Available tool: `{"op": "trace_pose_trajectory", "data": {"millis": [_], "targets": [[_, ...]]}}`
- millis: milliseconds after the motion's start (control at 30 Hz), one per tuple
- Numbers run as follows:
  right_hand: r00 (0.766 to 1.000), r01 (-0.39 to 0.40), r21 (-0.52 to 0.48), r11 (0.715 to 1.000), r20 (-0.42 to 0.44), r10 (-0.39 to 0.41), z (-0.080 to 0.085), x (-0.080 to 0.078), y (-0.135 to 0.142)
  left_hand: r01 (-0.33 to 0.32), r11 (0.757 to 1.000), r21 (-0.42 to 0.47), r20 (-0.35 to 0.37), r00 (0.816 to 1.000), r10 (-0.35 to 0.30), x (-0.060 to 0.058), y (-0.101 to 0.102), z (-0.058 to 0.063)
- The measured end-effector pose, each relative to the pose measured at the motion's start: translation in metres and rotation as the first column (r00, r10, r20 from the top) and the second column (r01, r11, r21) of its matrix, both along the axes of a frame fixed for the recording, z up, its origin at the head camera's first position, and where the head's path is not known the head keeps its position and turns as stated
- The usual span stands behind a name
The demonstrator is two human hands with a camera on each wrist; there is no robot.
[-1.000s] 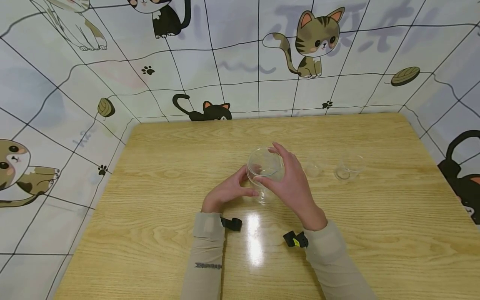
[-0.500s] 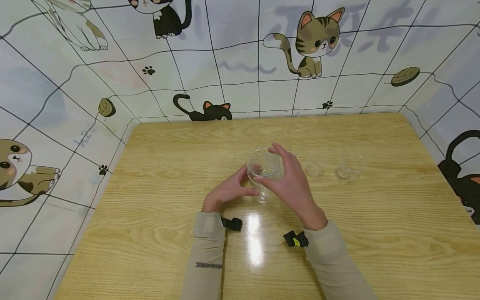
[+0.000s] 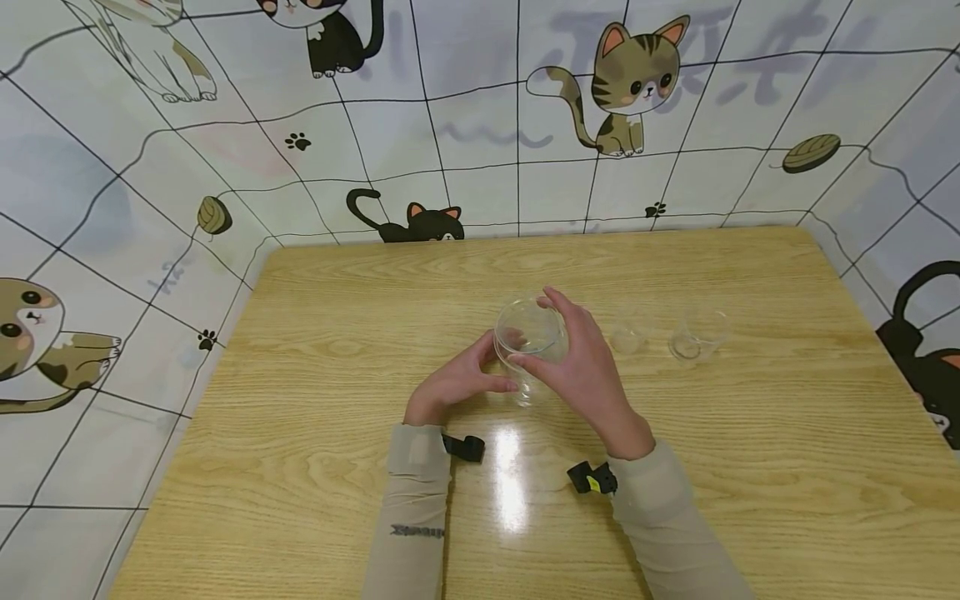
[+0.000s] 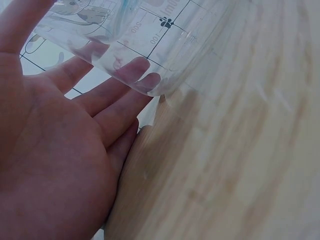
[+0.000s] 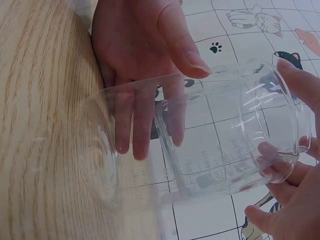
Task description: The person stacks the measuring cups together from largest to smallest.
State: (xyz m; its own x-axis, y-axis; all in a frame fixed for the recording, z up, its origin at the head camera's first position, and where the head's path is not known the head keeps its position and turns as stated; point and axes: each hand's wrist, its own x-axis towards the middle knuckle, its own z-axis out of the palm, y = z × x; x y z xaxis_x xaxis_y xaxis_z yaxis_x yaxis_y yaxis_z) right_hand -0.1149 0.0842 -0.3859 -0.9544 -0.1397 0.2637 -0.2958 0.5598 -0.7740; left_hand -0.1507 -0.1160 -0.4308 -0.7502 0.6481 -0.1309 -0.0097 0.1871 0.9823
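A clear glass beaker (image 5: 100, 175) stands upright on the table, with printed volume marks visible in the left wrist view. A second clear beaker (image 5: 220, 135) sits partly inside it, its rim (image 3: 527, 302) higher up. My left hand (image 3: 463, 377) holds the outer beaker low down, thumb on the near side and fingers on the far side. With fingers and thumb spread round the inner beaker near its rim, my right hand (image 3: 588, 367) grips it from the right. The glass is transparent, so the exact contact between the two beakers is hard to see.
To the right on the wooden table (image 3: 315, 333) stand a small clear glass vessel (image 3: 628, 339) and a larger clear beaker (image 3: 693, 343), both faint against the wood. A cat-patterned cloth wall (image 3: 480, 125) rises behind the table and at both sides.
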Motion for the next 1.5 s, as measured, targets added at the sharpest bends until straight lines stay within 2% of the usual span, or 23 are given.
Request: {"op": "trace_pose_trajectory", "data": {"millis": [167, 400, 567, 733, 967, 1500], "targets": [[1.0, 0.001, 0.003, 1.0, 0.001, -0.001, -0.001, 0.0, 0.0, 0.012, 1.0, 0.014, -0.013, 1.0, -0.012, -0.001, 0.0, -0.002], [1.0, 0.001, 0.012, 1.0, 0.019, -0.002, -0.001, 0.0, 0.0, -0.008, 1.0, 0.021, -0.04, 0.999, 0.009, -0.008, -0.001, -0.026], [0.999, 0.01, 0.011, 1.0, 0.033, -0.01, -0.001, 0.0, 0.0, -0.015, 1.0, 0.012, -0.056, 0.998, 0.016, -0.009, -0.002, -0.03], [0.999, 0.012, 0.016, 1.0, 0.045, -0.013, -0.002, -0.001, 0.0, -0.015, 1.0, 0.007, -0.047, 0.999, 0.015, -0.008, -0.002, -0.028], [0.998, 0.013, 0.028, 1.0, 0.065, -0.015, -0.002, -0.001, -0.001, 0.018, 1.0, 0.0, -0.024, 1.0, -0.018, -0.002, -0.001, -0.006], [0.996, -0.034, 0.044, 0.998, 0.079, 0.03, -0.004, -0.002, 0.003, 0.006, 1.0, -0.02, -0.023, 1.0, -0.007, -0.001, 0.0, -0.003]]}}
